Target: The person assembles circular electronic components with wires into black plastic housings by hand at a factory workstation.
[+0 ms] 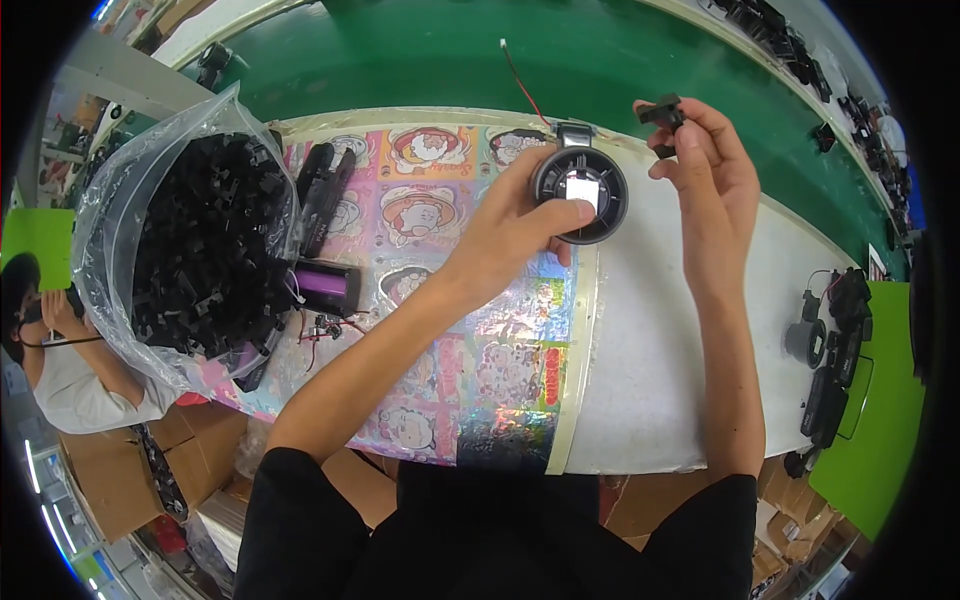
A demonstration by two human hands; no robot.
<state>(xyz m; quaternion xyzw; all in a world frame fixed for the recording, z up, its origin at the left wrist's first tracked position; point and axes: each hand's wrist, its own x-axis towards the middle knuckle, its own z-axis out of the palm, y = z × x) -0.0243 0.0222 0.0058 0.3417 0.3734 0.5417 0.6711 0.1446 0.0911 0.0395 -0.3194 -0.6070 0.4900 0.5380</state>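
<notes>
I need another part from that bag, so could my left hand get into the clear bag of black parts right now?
Probably not yet: the left hand is gripping the round black housing. The clear bag lies open to its left with nothing between them.

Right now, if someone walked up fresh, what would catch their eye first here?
Probably the round black plastic housing with a pale square centre, held up in the left hand at mid-frame, with the right hand pinching a small black plastic clip just beside it. Next, the clear plastic bag bulging with black parts at the left, on the shiny cartoon-printed table cover.
</notes>
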